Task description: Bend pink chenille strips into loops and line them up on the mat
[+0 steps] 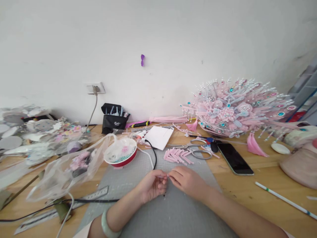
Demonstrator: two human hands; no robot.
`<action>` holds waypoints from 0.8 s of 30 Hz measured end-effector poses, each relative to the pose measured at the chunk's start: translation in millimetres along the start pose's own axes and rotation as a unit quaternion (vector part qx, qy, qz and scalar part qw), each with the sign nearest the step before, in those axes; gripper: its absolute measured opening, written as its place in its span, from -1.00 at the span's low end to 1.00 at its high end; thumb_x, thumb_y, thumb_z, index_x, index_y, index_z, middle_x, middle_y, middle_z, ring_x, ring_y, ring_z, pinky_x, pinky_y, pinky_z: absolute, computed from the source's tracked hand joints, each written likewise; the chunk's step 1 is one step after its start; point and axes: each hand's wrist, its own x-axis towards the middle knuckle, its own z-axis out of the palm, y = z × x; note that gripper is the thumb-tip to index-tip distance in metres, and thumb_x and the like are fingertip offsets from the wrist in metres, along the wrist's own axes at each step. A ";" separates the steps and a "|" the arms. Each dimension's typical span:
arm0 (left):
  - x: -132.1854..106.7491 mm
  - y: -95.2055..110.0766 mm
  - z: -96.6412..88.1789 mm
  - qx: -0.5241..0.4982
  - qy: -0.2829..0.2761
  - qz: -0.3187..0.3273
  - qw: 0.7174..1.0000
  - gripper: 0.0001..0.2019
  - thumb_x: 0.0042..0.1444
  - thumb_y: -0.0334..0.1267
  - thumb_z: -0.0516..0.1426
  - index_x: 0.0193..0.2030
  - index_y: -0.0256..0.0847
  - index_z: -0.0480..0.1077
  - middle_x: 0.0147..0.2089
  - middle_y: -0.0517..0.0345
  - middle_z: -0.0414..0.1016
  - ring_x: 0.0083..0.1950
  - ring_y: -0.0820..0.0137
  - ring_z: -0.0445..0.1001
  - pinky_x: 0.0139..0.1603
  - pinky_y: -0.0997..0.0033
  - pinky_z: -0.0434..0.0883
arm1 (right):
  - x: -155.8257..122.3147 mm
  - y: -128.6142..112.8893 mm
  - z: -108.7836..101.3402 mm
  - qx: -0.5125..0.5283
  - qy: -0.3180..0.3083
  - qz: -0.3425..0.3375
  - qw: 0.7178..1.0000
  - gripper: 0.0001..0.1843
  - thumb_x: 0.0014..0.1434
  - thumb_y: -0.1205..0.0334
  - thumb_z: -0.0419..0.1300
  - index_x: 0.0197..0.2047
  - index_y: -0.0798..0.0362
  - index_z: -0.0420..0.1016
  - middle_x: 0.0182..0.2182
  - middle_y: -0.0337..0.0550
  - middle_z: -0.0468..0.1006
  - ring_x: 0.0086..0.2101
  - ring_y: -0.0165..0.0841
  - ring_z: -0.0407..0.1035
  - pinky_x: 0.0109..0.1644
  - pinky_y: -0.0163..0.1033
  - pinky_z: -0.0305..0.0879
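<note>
Over the grey cutting mat [119,185], my left hand [152,186] and my right hand [187,180] meet fingertip to fingertip. Both are closed in a pinch around something tiny, too small and covered to name. Just beyond my hands lies a row of bent pink fuzzy pieces [177,156], like short lengths of pipe cleaner. Scissors [201,154] rest against their right side, with a second pair partly behind. A white sheet [159,137] lies farther back. To the left, a red-rimmed bowl [128,160] holds small turquoise and pink beads.
A large pink beaded headdress [228,112] stands back right, near a phone [235,158]. A striped stick [284,200] lies at right. Plastic bags [74,178], a metal ruler [99,193] and cables crowd the left. A black tool pouch [114,120] stands by the wall.
</note>
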 end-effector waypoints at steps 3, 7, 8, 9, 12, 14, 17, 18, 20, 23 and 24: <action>0.0 -0.9 0.5 -0.013 -0.001 -0.017 1.000 -0.90 -0.18 -0.42 0.05 -0.65 -0.35 0.25 -0.71 0.30 0.19 -0.74 0.67 0.00 -0.68 0.61 -0.08 | -0.9 2.1 3.9 -0.065 -0.012 -0.033 0.997 -0.76 0.20 0.37 -0.10 -0.36 0.14 0.37 -0.46 -0.12 0.41 -0.40 -0.35 0.28 -0.34 -0.27 0.17; 1.0 -3.8 1.0 0.005 -0.009 0.005 1.000 -0.89 -0.18 -0.42 0.05 -0.66 -0.34 0.23 -0.71 0.29 0.19 -0.73 0.66 0.01 -0.67 0.60 -0.07 | -3.0 2.7 9.6 -0.017 -0.030 0.011 0.999 -0.76 0.19 0.37 -0.09 -0.40 0.12 0.37 -0.46 -0.12 0.40 -0.40 -0.37 0.27 -0.32 -0.29 0.15; 1.1 -4.4 1.4 0.012 -0.009 0.017 1.000 -0.89 -0.18 -0.42 0.05 -0.65 -0.33 0.24 -0.71 0.28 0.20 -0.73 0.65 0.03 -0.67 0.60 -0.07 | -3.1 2.1 9.9 0.019 -0.031 0.039 0.999 -0.77 0.18 0.37 -0.07 -0.40 0.12 0.38 -0.46 -0.13 0.40 -0.40 -0.38 0.27 -0.32 -0.30 0.15; 1.0 -4.8 2.0 0.022 -0.008 0.029 0.999 -0.90 -0.18 -0.43 0.06 -0.65 -0.33 0.25 -0.71 0.27 0.22 -0.72 0.65 0.05 -0.66 0.60 -0.06 | -2.6 1.2 9.6 0.062 -0.029 0.070 0.995 -0.78 0.16 0.37 -0.06 -0.42 0.11 0.38 -0.47 -0.15 0.40 -0.41 -0.40 0.26 -0.33 -0.31 0.14; -1.2 -4.2 5.2 0.075 0.002 0.068 0.995 -0.92 -0.19 -0.43 0.08 -0.63 -0.33 0.27 -0.70 0.24 0.25 -0.69 0.63 0.10 -0.64 0.60 -0.04 | 1.3 -2.2 6.7 0.214 -0.021 0.178 0.960 -0.80 0.09 0.36 0.02 -0.51 0.10 0.39 -0.56 -0.23 0.36 -0.47 -0.45 0.23 -0.40 -0.36 0.10; -3.5 -3.0 7.7 0.126 0.007 0.098 0.987 -0.91 -0.19 -0.40 0.10 -0.63 -0.32 0.28 -0.70 0.24 0.26 -0.68 0.62 0.10 -0.64 0.59 -0.04 | 4.9 -3.6 5.2 0.349 -0.030 0.273 0.896 -0.82 0.03 0.36 0.07 -0.56 0.12 0.39 -0.64 -0.27 0.32 -0.56 -0.49 0.19 -0.49 -0.39 0.06; -6.4 -1.8 10.1 0.174 0.009 0.138 0.975 -0.89 -0.21 -0.35 0.12 -0.64 -0.30 0.28 -0.69 0.25 0.25 -0.66 0.60 0.11 -0.62 0.57 -0.03 | 8.2 -2.3 6.3 0.598 -0.053 0.429 0.675 -0.85 -0.02 0.39 0.07 -0.58 0.17 0.35 -0.70 -0.32 0.26 -0.69 -0.60 0.06 -0.62 -0.47 -0.05; -6.9 -1.7 10.3 0.187 0.007 0.151 0.971 -0.89 -0.21 -0.34 0.13 -0.64 -0.30 0.28 -0.68 0.25 0.26 -0.65 0.60 0.11 -0.61 0.56 -0.03 | 8.4 -1.0 7.4 0.671 -0.070 0.466 0.572 -0.85 -0.02 0.40 0.05 -0.59 0.19 0.32 -0.71 -0.34 0.23 -0.72 -0.64 0.01 -0.64 -0.50 -0.08; -7.3 -1.4 9.8 0.214 0.002 0.173 0.961 -0.88 -0.21 -0.32 0.14 -0.63 -0.30 0.28 -0.67 0.26 0.26 -0.64 0.59 0.12 -0.60 0.55 -0.02 | 7.8 2.0 9.5 0.770 -0.109 0.500 0.381 -0.85 0.00 0.43 0.02 -0.57 0.21 0.28 -0.71 -0.38 0.17 -0.75 -0.70 -0.06 -0.66 -0.57 -0.08; -6.8 0.3 8.1 0.248 0.007 0.203 0.947 -0.87 -0.20 -0.30 0.15 -0.62 -0.30 0.29 -0.67 0.27 0.26 -0.64 0.59 0.11 -0.60 0.54 -0.03 | 6.6 3.7 11.4 0.811 -0.132 0.490 0.292 -0.88 0.03 0.43 0.03 -0.51 0.24 0.30 -0.67 -0.36 0.20 -0.73 -0.72 0.00 -0.63 -0.60 -0.02; -6.5 1.0 7.4 0.254 0.013 0.211 0.944 -0.86 -0.19 -0.30 0.15 -0.62 -0.29 0.28 -0.67 0.27 0.25 -0.64 0.59 0.10 -0.60 0.55 -0.04 | 6.4 3.0 11.8 0.801 -0.116 0.482 0.337 -0.89 0.04 0.41 0.05 -0.50 0.24 0.31 -0.65 -0.34 0.23 -0.71 -0.71 0.03 -0.62 -0.59 0.00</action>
